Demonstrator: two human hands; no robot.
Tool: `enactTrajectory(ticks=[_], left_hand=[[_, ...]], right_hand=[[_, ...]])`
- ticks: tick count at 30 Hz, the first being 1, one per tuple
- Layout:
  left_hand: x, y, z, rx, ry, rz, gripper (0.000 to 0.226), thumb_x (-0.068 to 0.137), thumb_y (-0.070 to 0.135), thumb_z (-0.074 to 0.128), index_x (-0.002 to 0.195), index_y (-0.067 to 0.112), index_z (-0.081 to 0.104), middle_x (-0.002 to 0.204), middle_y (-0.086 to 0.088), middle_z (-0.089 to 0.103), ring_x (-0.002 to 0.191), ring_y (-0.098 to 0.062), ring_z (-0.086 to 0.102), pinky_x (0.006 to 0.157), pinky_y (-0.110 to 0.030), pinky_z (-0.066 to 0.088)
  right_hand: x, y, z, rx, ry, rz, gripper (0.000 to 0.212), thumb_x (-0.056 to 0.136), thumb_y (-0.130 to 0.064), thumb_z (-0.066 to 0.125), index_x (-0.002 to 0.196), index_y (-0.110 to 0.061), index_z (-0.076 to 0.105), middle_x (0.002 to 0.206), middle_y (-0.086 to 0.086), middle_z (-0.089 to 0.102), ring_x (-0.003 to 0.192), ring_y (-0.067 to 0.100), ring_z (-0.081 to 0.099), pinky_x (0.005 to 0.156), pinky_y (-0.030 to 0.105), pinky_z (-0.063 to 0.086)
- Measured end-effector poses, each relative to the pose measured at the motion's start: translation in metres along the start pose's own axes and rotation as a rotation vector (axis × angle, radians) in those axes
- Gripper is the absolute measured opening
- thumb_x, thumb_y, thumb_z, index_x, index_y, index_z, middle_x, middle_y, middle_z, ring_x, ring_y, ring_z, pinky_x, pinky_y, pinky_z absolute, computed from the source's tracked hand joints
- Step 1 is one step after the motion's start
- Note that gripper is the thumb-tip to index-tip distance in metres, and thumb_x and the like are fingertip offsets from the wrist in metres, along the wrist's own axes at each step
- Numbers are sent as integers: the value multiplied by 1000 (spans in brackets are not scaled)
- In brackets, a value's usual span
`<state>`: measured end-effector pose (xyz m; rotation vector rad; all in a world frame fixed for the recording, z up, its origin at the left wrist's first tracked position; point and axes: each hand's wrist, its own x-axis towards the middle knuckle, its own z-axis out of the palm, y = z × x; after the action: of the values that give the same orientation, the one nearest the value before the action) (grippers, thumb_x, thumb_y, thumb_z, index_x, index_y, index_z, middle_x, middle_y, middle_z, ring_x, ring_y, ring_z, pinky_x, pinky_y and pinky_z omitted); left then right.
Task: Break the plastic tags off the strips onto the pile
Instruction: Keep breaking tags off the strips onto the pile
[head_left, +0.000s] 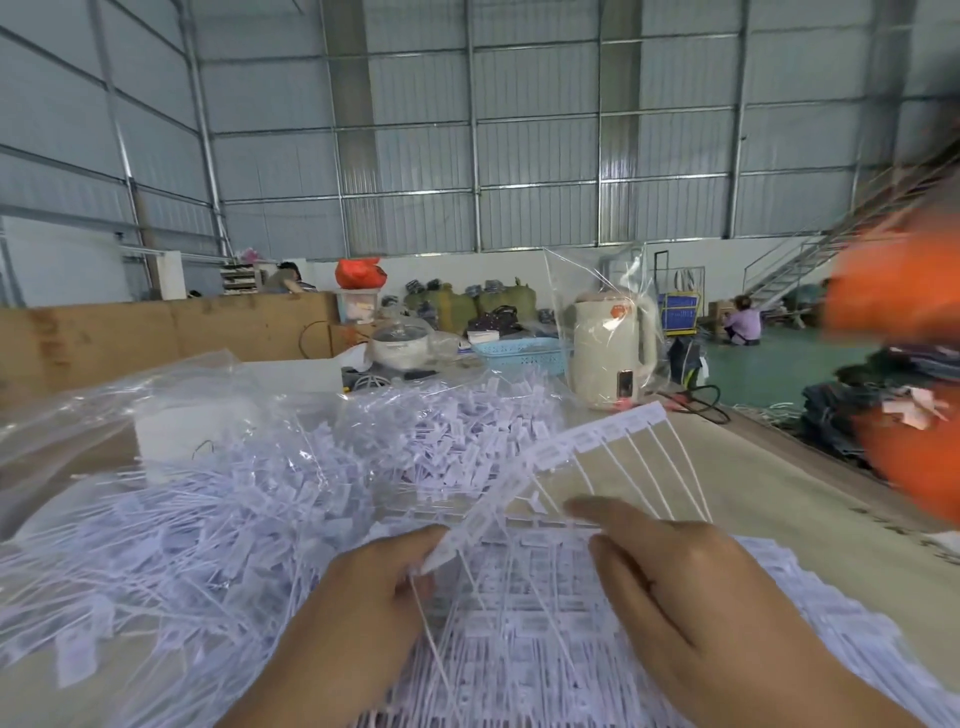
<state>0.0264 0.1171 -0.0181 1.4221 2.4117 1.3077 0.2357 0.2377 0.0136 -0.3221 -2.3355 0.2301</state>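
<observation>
A white strip of joined plastic tags (561, 452) rises slanting from lower left to upper right, thin tails hanging from it. My left hand (358, 613) pinches the strip's lower end between thumb and fingers. My right hand (696, 597) holds the tails near their ends, fingers curled over them. A big pile of loose white tags (291, 478) covers the table to the left and ahead. Under my hands lies a flat stack of unbroken tag strips (524, 639).
Clear plastic bags (104, 410) lie at the pile's left. A cream kettle (613, 353) in a plastic bag, a blue basket (524, 353) and a pot (400, 343) stand at the table's far end. Blurred orange shapes (904, 374) fill the right side. A person (743, 322) sits on the floor far right.
</observation>
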Motion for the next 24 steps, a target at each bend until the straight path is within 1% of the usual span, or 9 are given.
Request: enactTrajectory(ticks=[2,5,9,11,13,15,18,22,24], left_hand=[[1,1,-3,-148,30,20,69,92,8,63,83,76,58,88,35,67,69,-9,67,55,-6,44],[3,5,-6,-376,86,25,42,91,11,66,104,51,70,113,15,71,92,-5,69,75,-15,49],[4,12,-11,-506,87,103,35,90,12,64,96,46,72,93,22,72,86,9,64,76,-20,43],[3,15,-11,-599,36,123,36,88,6,64,91,40,76,85,14,73,81,2,66,73,-17,48],[3,16,-8,-671,-24,183,29,87,4,67,91,30,77,80,7,71,81,-6,64,73,-12,49],[0,20,-5,-685,-71,260,22,85,11,70,93,31,76,79,2,67,81,-7,63,80,-14,50],[-6,28,-6,-700,-96,309,26,82,18,64,94,38,75,83,0,68,83,-8,64,81,-14,51],[-9,30,-8,-536,-29,263,42,92,17,62,94,59,69,97,24,71,96,9,64,82,-14,46],[-9,27,-8,-418,62,208,55,93,8,60,92,63,65,91,52,57,90,29,54,71,1,41]], right_hand=[[3,12,4,-65,47,44,35,98,-35,39,130,-37,51,47,-10,39,47,9,41,50,33,37],[5,28,9,-150,64,174,42,97,-37,41,139,-37,37,57,-8,47,56,12,48,56,35,43],[8,36,17,-239,117,212,64,89,-44,57,144,-23,32,103,-9,54,99,17,53,79,27,42],[6,40,25,-186,59,180,86,86,-59,54,152,-27,9,145,-12,28,135,13,24,107,27,27],[4,41,34,-21,-37,166,97,82,-71,48,148,-43,-18,149,-38,-8,139,-12,-4,112,25,13],[2,40,41,107,-89,119,94,86,-67,51,145,-51,-20,145,-46,-17,134,-24,-9,111,19,15],[4,37,45,141,-52,106,72,94,-50,51,144,-56,0,125,-60,13,110,-32,33,84,-3,36],[12,34,33,-53,92,140,38,94,-15,51,127,-32,46,83,-16,46,63,9,51,56,37,49],[15,27,17,-312,155,129,41,86,-12,50,124,-29,53,79,-8,44,62,21,48,42,29,35]])
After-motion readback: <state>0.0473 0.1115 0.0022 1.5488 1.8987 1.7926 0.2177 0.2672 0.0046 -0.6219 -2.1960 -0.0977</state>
